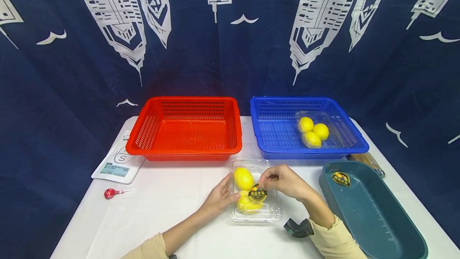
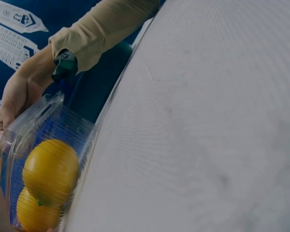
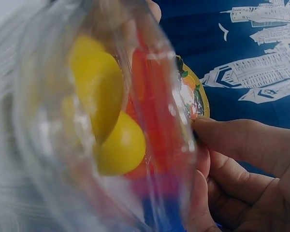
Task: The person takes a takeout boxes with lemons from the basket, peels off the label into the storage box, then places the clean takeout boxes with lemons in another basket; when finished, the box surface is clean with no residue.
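A clear plastic box (image 1: pixel 271 213) with yellow lemons (image 1: pixel 243 178) inside stands on the table, its lid down. My left hand (image 1: pixel 220 197) holds the box's left side, the thumb over the lid's edge. Between thumb and fingertips my right hand (image 1: pixel 285 181) pinches a black and gold fruit sticker (image 1: pixel 258 194) by its upper edge, right over the lid. In the right wrist view the sticker (image 3: pixel 192 92) shows beside the right thumb, overlapped by the blurred box. Through the box wall in the left wrist view, two lemons (image 2: pixel 50 166) are visible.
Behind stand a red basket (image 1: pixel 194 157) and a blue basket (image 1: pixel 305 156), the blue one holding another box of lemons (image 1: pixel 321 131). A teal tray (image 1: pixel 377 219) at right contains another sticker (image 1: pixel 341 178). A lollipop (image 1: pixel 109 193) and white pouch (image 1: pixel 120 163) lie at left.
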A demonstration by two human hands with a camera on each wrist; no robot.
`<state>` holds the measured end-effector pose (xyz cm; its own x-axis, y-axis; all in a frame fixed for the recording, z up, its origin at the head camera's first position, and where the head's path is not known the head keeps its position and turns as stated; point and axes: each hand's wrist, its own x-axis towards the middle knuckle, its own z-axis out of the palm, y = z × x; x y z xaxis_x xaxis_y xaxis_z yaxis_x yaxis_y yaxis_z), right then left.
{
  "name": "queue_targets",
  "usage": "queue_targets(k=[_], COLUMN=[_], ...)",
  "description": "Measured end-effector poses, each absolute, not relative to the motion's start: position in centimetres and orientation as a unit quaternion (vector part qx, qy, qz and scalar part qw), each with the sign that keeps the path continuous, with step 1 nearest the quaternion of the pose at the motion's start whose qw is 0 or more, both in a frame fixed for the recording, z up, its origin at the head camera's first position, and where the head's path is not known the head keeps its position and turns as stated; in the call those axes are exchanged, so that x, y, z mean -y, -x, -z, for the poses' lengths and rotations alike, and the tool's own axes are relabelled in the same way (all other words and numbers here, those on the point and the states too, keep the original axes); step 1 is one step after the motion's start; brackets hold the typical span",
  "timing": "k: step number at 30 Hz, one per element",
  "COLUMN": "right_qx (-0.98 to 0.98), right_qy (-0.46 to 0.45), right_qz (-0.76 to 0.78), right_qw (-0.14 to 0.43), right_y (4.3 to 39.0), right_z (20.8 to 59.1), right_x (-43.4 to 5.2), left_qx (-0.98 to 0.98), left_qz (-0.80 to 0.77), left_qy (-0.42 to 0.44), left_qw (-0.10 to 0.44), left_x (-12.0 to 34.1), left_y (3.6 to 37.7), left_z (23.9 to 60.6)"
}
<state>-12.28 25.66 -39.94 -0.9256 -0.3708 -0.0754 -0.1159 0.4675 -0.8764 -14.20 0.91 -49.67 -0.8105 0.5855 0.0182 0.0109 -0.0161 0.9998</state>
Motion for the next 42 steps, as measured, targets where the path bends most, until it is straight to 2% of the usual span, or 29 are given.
queue_targets(k=[42], right_qx=[-0.841], right_qy=[0.131], right_qz=[0.506], right_qw=[0.137], right_y=[12.31], right_z=[40.02], right_x=[-25.86], left_qx=[-0.674], left_qz=[-0.673], left_qy=[-0.222], left_qw=[0.209], left_x=[-0.94], left_y=[14.16], left_z=[49.49])
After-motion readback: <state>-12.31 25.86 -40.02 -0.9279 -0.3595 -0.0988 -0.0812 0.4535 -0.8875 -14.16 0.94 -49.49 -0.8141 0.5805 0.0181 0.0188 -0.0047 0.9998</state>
